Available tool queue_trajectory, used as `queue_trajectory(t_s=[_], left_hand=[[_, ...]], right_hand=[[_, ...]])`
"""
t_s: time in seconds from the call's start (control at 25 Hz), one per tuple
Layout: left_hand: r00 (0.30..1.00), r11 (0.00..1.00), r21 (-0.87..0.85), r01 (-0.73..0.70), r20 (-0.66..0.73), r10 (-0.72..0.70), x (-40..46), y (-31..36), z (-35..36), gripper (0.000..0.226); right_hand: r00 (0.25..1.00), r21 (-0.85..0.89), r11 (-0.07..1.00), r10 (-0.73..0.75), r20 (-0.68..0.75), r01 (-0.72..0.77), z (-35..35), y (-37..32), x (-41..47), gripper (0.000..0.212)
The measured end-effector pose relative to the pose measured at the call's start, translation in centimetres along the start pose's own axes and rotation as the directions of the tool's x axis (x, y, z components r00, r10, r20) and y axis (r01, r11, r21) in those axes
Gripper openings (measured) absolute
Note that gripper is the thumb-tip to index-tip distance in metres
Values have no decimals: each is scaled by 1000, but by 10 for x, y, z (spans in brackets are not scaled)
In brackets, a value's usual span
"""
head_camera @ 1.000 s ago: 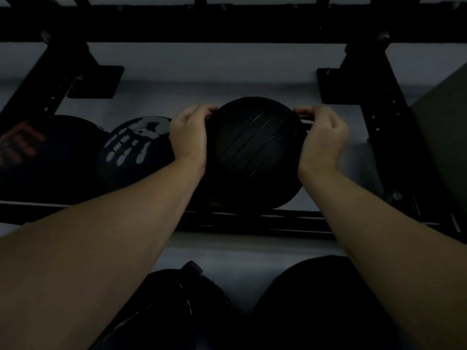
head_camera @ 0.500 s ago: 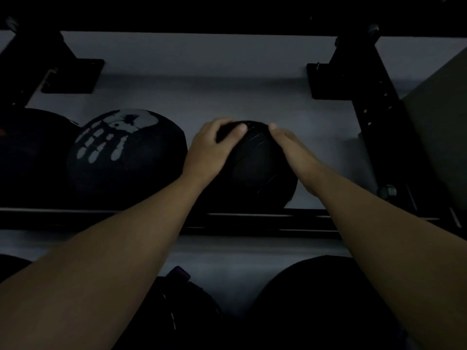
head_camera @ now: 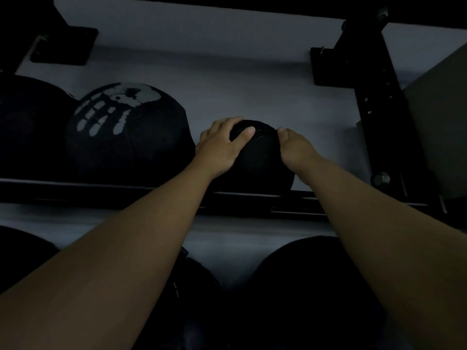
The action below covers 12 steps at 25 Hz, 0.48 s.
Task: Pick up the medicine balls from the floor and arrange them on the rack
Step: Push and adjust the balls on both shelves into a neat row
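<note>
A small black grooved medicine ball (head_camera: 260,162) rests on the rack's lower rails (head_camera: 106,195), right of a larger black ball printed with a white handprint (head_camera: 126,132). My left hand (head_camera: 222,145) grips the small ball's left top, thumb laid over it. On the ball's right side, my right hand (head_camera: 295,147) presses against it. Another dark ball (head_camera: 27,125) sits at the far left of the rack.
A black upright post (head_camera: 379,114) with bolts stands to the right, beside a grey-green panel (head_camera: 439,127). Floor plates (head_camera: 65,45) anchor the rack at the back. More dark balls (head_camera: 310,294) lie below the rail. Bare grey floor shows right of the small ball.
The small ball has come down from held height onto the rails beside the handprint ball. Both hands shifted from its sides up toward its top.
</note>
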<state>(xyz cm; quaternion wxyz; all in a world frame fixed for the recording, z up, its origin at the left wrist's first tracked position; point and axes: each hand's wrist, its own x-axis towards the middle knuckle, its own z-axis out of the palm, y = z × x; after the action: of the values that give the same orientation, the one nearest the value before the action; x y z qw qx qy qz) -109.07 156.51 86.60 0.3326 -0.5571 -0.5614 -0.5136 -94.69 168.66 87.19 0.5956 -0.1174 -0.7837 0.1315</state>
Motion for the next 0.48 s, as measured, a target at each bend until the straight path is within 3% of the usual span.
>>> queue_trajectory(t_s=[0.24, 0.48], left_hand=[[974, 983, 151, 101, 185, -129, -13, 23, -9, 68], [976, 993, 112, 40, 210, -63, -56, 22, -26, 70]], right_hand=[[994, 104, 990, 88, 68, -95, -19, -13, -34, 46], [999, 17, 1000, 23, 36, -24, -46, -14, -77, 35]])
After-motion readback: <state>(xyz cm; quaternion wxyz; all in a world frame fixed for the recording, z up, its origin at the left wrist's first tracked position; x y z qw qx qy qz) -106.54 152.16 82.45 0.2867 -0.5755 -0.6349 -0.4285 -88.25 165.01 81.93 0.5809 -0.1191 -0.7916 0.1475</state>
